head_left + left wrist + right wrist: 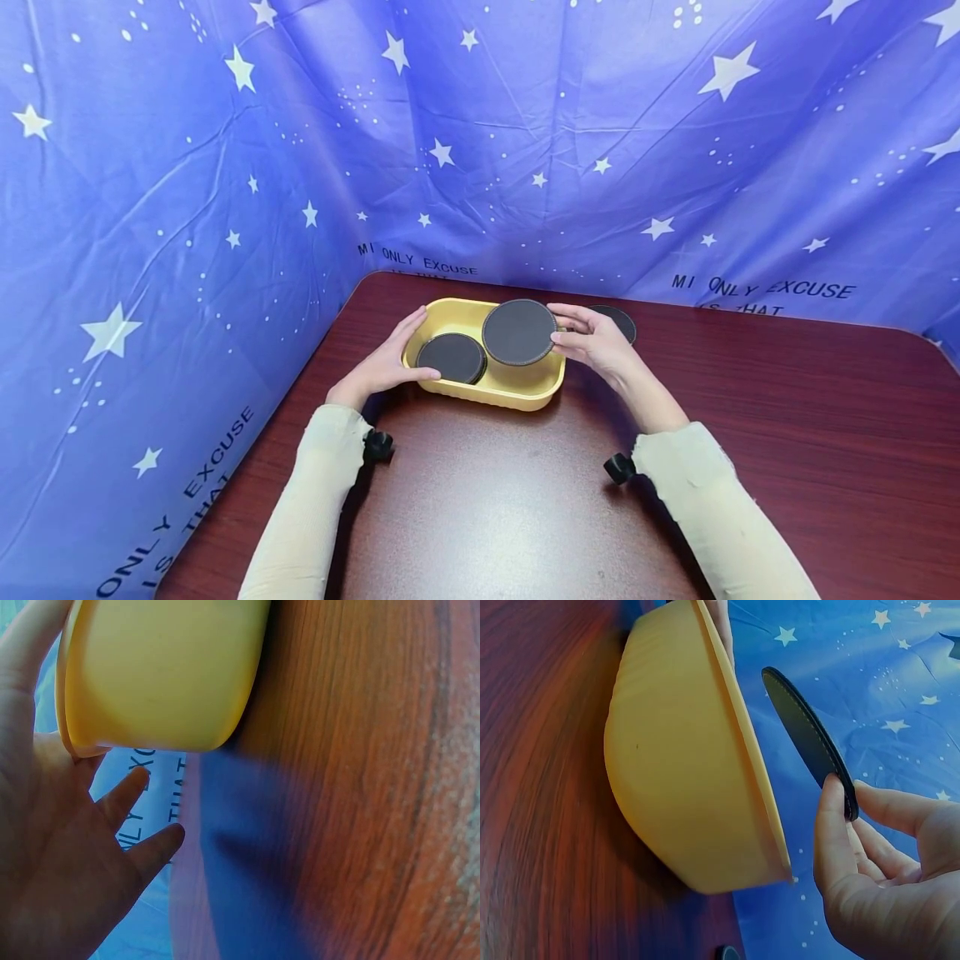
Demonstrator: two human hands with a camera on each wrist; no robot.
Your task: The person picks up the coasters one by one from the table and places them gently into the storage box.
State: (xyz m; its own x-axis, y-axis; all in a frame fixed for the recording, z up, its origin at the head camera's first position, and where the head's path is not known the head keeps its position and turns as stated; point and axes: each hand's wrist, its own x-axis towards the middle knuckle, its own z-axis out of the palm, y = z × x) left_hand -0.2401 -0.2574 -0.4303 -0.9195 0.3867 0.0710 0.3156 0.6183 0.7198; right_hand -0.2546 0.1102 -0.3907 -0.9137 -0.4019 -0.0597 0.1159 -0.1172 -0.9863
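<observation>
A yellow oblong tub [517, 398] stands on the table, with black round coasters [452, 357] stacked in its left part. My left hand [382, 358] grips the tub's left end, thumb over the near rim and fingers along the far left corner. In the left wrist view, two of its fingers [161, 851] stretch free below the tub. My right hand [596, 342] pinches another black coaster [521, 332] by its right edge, thumb against fingers. That coaster, edged with pale stitching, is tilted above the tub's right part, apart from the rim in the right wrist view.
Behind my right hand a further black coaster [618, 323] lies on the dark red wooden table [787, 417], partly hidden. A blue curtain [525, 125] with white stars hangs along the table's back and left edges.
</observation>
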